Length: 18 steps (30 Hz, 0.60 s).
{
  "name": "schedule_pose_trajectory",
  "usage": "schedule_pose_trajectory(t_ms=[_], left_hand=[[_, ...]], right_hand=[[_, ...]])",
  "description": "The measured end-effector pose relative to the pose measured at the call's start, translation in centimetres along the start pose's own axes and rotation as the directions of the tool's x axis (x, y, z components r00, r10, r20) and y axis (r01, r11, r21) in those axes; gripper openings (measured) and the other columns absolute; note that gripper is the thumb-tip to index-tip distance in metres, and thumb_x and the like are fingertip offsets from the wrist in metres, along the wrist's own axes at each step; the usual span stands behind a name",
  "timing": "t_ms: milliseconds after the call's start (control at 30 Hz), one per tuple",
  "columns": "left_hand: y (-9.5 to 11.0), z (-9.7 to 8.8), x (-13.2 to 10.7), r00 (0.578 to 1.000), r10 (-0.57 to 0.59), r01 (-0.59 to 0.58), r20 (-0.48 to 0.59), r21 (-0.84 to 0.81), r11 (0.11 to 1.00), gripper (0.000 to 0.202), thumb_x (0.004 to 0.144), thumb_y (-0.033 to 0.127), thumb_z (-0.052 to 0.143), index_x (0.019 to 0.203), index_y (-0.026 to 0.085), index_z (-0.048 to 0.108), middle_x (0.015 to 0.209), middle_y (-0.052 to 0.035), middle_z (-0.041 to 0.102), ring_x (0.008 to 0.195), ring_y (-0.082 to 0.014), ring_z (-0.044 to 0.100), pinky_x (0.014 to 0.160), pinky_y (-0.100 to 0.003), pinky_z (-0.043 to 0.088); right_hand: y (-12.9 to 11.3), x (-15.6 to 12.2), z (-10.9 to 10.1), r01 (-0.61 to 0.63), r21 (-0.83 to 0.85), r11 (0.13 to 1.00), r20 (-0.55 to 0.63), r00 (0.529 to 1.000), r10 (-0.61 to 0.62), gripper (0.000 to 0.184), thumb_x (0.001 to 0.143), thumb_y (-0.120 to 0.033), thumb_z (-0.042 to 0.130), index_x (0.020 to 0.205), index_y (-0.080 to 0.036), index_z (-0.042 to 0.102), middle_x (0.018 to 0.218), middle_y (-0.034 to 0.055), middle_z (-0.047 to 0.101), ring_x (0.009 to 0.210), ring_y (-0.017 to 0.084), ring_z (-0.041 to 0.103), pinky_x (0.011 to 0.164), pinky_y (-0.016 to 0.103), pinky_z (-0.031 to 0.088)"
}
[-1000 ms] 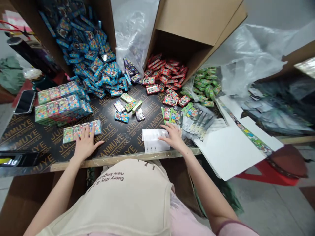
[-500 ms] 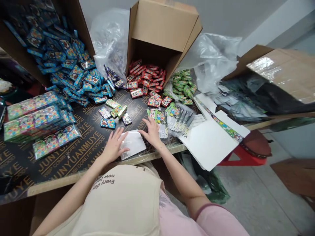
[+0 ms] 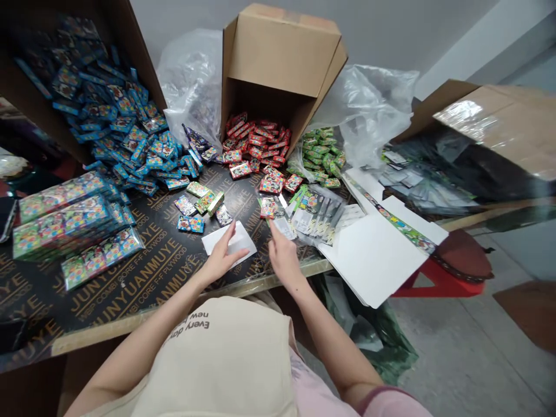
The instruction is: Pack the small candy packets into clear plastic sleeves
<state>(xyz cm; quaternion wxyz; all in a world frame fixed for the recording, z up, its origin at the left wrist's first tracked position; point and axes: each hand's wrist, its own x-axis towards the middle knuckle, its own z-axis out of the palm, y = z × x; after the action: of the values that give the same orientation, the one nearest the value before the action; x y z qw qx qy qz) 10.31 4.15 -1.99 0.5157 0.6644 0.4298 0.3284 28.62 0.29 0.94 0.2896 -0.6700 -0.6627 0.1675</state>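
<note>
My left hand (image 3: pixel 223 255) lies over a white sheet of paper (image 3: pixel 243 240) near the table's front edge, thumb apart and fingers stretched across it. To its right, my right hand (image 3: pixel 283 255) has the index finger stretched out and the other fingers curled. That fingertip is at the lower edge of a small red printed box (image 3: pixel 267 207) and beside a clear printed bag (image 3: pixel 284 227); whether it touches either is unclear. Behind the paper lie several small boxes: a blue one (image 3: pixel 190 224), green ones (image 3: pixel 204 202) and dark purple ones (image 3: pixel 223 214).
A carton (image 3: pixel 282 52) spills red boxes (image 3: pixel 260 139); green boxes (image 3: pixel 324 150) lie beside it. Blue boxes (image 3: pixel 130 127) pile up at left behind wrapped stacks (image 3: pixel 65 220). Printed bags (image 3: pixel 315 211) and white card sheets (image 3: pixel 373 260) lie at right, the card overhanging the table edge.
The white paper has turned and moved slightly. My left hand has shifted right across it. My right hand has left the paper and moved right, toward the printed bag and red box.
</note>
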Motion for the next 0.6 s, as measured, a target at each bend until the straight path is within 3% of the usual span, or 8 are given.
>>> schedule_pose_trajectory(t_ms=[33, 100, 200, 300, 367, 500, 600], left_hand=[[0.6, 0.3, 0.1, 0.998, -0.045, 0.036, -0.042, -0.197, 0.980, 0.078, 0.078, 0.055, 0.061, 0.143, 0.022, 0.034, 0.148, -0.0166, 0.040, 0.132, -0.0280, 0.045, 0.107, -0.045, 0.036], [1.7, 0.3, 0.2, 0.981, -0.179, 0.118, -0.076, -0.499, 0.858, 0.073, 0.077, 0.062, 0.055, 0.135, 0.018, 0.046, 0.135, -0.0164, 0.055, 0.121, -0.0276, 0.055, 0.099, -0.042, 0.044], [2.6, -1.1, -0.4, 0.940, -0.342, 0.237, -0.017, -0.688, 0.686, 0.065, 0.078, 0.067, 0.043, 0.108, 0.013, 0.064, 0.102, -0.0136, 0.071, 0.102, -0.0280, 0.065, 0.089, -0.042, 0.049], [3.0, -3.0, -2.4, 0.939, -0.332, 0.300, 0.090, -0.682, 0.666, 0.055, 0.069, 0.066, 0.056, 0.088, 0.017, 0.070, 0.085, -0.0095, 0.073, 0.090, -0.0286, 0.067, 0.083, -0.042, 0.051], [3.0, -3.8, -3.8, 0.946, -0.287, 0.312, 0.149, -0.653, 0.691, 0.048, 0.063, 0.062, 0.066, 0.083, 0.018, 0.070, 0.085, -0.0085, 0.073, 0.089, -0.0286, 0.067, 0.083, -0.042, 0.051], [3.2, -4.6, -5.3, 0.963, -0.228, 0.269, 0.146, -0.624, 0.733, 0.050, 0.063, 0.057, 0.068, 0.095, 0.019, 0.070, 0.097, -0.0083, 0.072, 0.094, -0.0281, 0.065, 0.086, -0.041, 0.049], [4.1, -5.3, -5.1, 0.977, -0.143, 0.210, 0.158, -0.588, 0.782, 0.059, 0.058, 0.048, 0.075, 0.109, 0.019, 0.066, 0.109, -0.0079, 0.068, 0.104, -0.0289, 0.060, 0.090, -0.039, 0.046]], right_hand=[[-1.8, -0.6, 0.4, 0.083, 0.095, 0.992, 0.031, 0.996, -0.086, 0.060, 0.086, -0.009, 0.035, 0.146, -0.021, 0.036, 0.136, 0.0103, 0.055, 0.120, 0.025, 0.056, 0.101, 0.043, 0.046], [-4.9, -1.5, 1.1, 0.212, 0.274, 0.938, 0.120, 0.960, -0.252, 0.055, 0.089, -0.014, 0.039, 0.144, -0.022, 0.040, 0.138, 0.0083, 0.053, 0.126, 0.023, 0.051, 0.106, 0.041, 0.043], [-7.6, -1.2, 1.5, 0.263, 0.425, 0.866, 0.137, 0.927, -0.348, 0.046, 0.090, -0.028, 0.052, 0.136, -0.024, 0.049, 0.133, 0.0101, 0.056, 0.126, 0.025, 0.050, 0.106, 0.044, 0.041], [-8.1, 1.1, 1.1, 0.259, 0.432, 0.864, -0.044, 0.963, -0.267, 0.044, 0.086, -0.036, 0.061, 0.128, -0.026, 0.054, 0.124, 0.0105, 0.059, 0.116, 0.026, 0.054, 0.099, 0.044, 0.043], [-8.0, 2.7, 0.7, 0.284, 0.407, 0.868, -0.116, 0.959, -0.259, 0.043, 0.083, -0.038, 0.064, 0.123, -0.025, 0.055, 0.114, 0.0099, 0.061, 0.107, 0.026, 0.055, 0.093, 0.042, 0.044], [-8.2, 4.6, 0.2, 0.382, 0.350, 0.855, -0.002, 0.913, -0.407, 0.026, 0.079, -0.045, 0.069, 0.089, -0.022, 0.062, 0.085, 0.0047, 0.063, 0.086, 0.023, 0.057, 0.082, 0.038, 0.041], [-8.4, 5.2, -0.3, 0.506, 0.379, 0.775, 0.146, 0.794, -0.590, 0.028, 0.081, -0.045, 0.068, 0.071, -0.020, 0.058, 0.076, 0.0027, 0.063, 0.080, 0.020, 0.057, 0.084, 0.037, 0.037]])
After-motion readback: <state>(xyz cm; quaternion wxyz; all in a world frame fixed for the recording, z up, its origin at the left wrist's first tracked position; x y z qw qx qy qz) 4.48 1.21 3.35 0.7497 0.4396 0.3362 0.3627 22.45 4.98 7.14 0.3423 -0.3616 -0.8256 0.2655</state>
